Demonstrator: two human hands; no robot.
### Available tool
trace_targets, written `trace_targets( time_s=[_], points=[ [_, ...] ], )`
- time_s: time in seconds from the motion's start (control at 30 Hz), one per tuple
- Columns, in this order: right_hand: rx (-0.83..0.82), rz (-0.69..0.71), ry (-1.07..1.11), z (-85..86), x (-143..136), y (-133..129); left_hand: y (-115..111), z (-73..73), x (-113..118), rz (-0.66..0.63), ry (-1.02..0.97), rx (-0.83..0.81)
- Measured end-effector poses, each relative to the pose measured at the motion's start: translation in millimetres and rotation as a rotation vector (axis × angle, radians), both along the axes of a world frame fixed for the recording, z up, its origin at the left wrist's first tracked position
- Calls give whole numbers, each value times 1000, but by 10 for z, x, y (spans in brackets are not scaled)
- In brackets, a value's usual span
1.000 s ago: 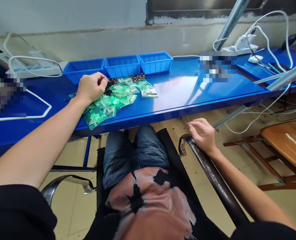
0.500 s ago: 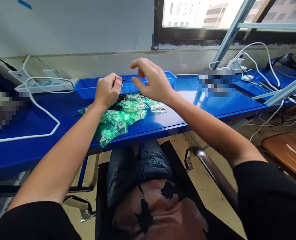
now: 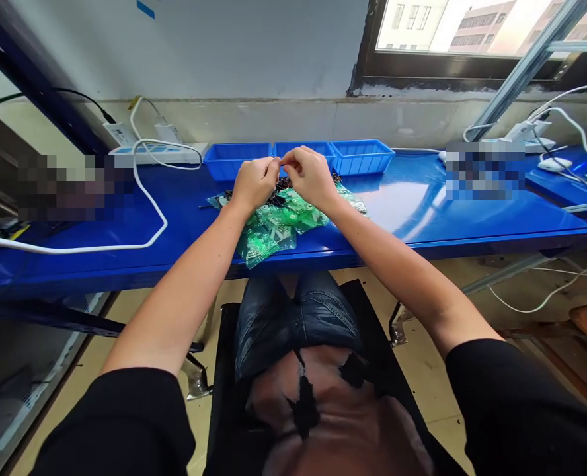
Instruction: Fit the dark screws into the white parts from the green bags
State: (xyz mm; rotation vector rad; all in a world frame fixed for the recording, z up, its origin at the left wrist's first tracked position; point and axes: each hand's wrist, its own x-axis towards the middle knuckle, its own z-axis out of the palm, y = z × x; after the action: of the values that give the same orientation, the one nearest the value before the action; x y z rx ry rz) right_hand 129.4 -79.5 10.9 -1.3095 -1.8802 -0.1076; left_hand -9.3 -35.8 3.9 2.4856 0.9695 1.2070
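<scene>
My left hand (image 3: 254, 185) is closed, thumb against the fingers, above a heap of small plastic bags. My right hand (image 3: 312, 177) meets it fingertip to fingertip, its thumb and forefinger pinched together. Whatever is between the fingertips is too small to make out. Beneath both hands lie several clear green-tinted plastic bags (image 3: 261, 243) with small pale pieces inside. Among them, partly hidden by the hands, is a pile of small dark parts (image 3: 279, 192), too fine to tell apart.
Blue plastic bins (image 3: 365, 158) stand in a row behind the hands, on a blue table (image 3: 417, 215). At the left are a white power strip (image 3: 155, 155) and a white cable (image 3: 145, 192). A metal post (image 3: 526, 63) slants up at the right, near more cables.
My right hand, apart with spread fingers before, has come to my left hand and pinched its fingers. A thin dark tip seen at my left fingers earlier no longer shows. The view has shifted left.
</scene>
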Motion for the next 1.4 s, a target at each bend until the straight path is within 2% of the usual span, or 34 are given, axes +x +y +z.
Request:
trace_targets(
  time_s=[0.27,0.5,0.87,1.13,1.4],
  points=[
    [-33,-98,-7,-41,27,44,-100,40,-8,-22,-46,-53],
    [-56,-133,-8,-20,31,16,-62,29,0,-9,-3,-18],
    [-71,-31,42,-26,12,-59,-79,49,-6,6,-28,-46],
    [-65,-119,46,-28,20,-55,-74,50,-1,-26,-53,-73],
    [-43,-119,77,19,-28,-95,-118,80,-1,-62,-25,-108]
  ],
)
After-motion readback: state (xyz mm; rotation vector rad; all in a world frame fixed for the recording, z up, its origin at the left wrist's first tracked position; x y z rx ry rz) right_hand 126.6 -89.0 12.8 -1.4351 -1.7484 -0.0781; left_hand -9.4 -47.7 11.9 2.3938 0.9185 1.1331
